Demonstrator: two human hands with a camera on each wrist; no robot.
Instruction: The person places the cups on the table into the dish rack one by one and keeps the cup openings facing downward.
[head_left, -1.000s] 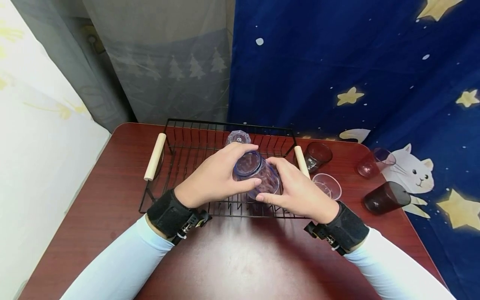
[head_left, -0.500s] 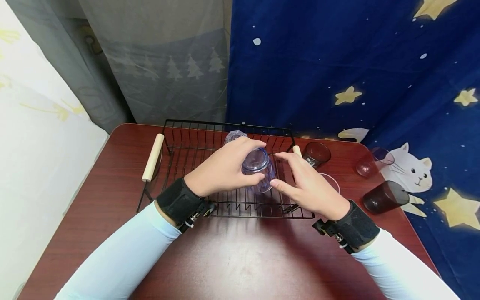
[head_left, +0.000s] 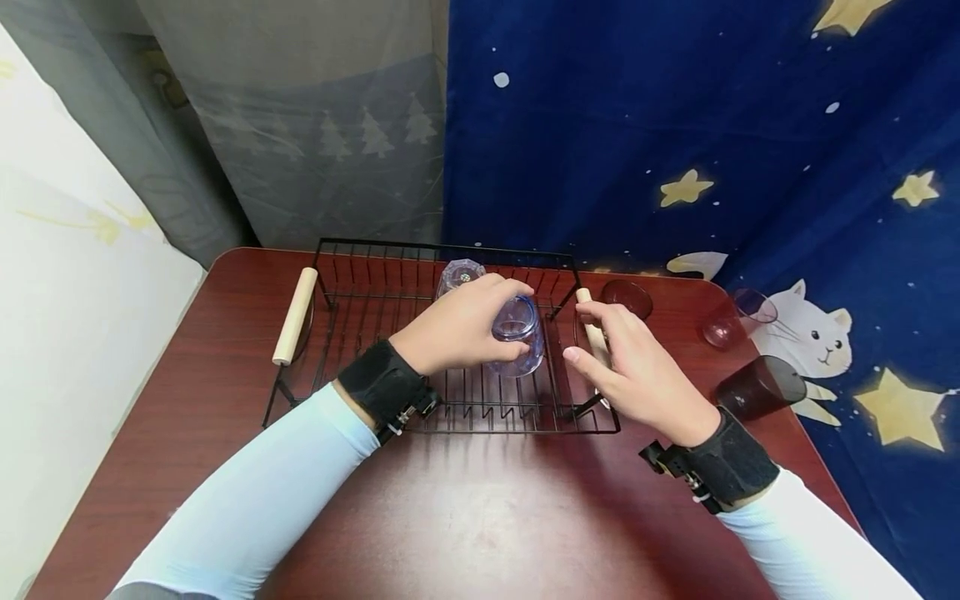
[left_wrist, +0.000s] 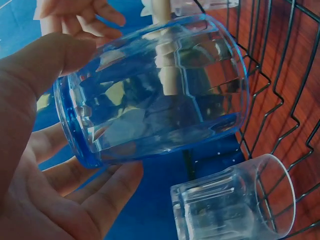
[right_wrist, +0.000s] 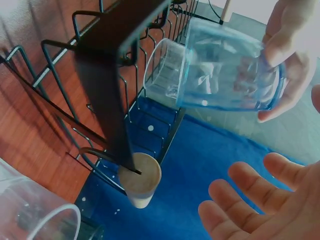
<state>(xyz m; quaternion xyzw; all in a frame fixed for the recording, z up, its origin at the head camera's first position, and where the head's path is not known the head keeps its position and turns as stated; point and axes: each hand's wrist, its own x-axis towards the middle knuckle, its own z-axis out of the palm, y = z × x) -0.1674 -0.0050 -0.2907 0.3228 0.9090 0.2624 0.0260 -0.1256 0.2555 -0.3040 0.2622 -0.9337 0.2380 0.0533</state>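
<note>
My left hand [head_left: 457, 325] grips a blue-tinted clear tumbler [head_left: 519, 360] near its base, thumb on one side and fingers on the other. The tumbler is upside down, its mouth low over the wire dish rack [head_left: 450, 247]. Behind it, a smaller clear faceted glass [head_left: 461, 272] stands inverted in the rack; the left wrist view shows this glass [left_wrist: 232, 202] beside the held tumbler. My right hand [head_left: 637, 371] is apart from the tumbler, fingers spread and holding nothing, over the rack's right wooden handle [head_left: 596, 337].
The rack's left wooden handle [head_left: 295, 317] sticks up at its side. Right of the rack on the table [head_left: 465, 517] are a dark reddish glass [head_left: 627, 298], a pinkish clear glass [head_left: 738, 321] and a dark tumbler [head_left: 757, 388]. A clear cup [right_wrist: 42, 215] shows in the right wrist view.
My right hand has let go of the tumbler and moved right. My left hand keeps hold of the tumbler, which has gone from tilted to more upright over the rack.
</note>
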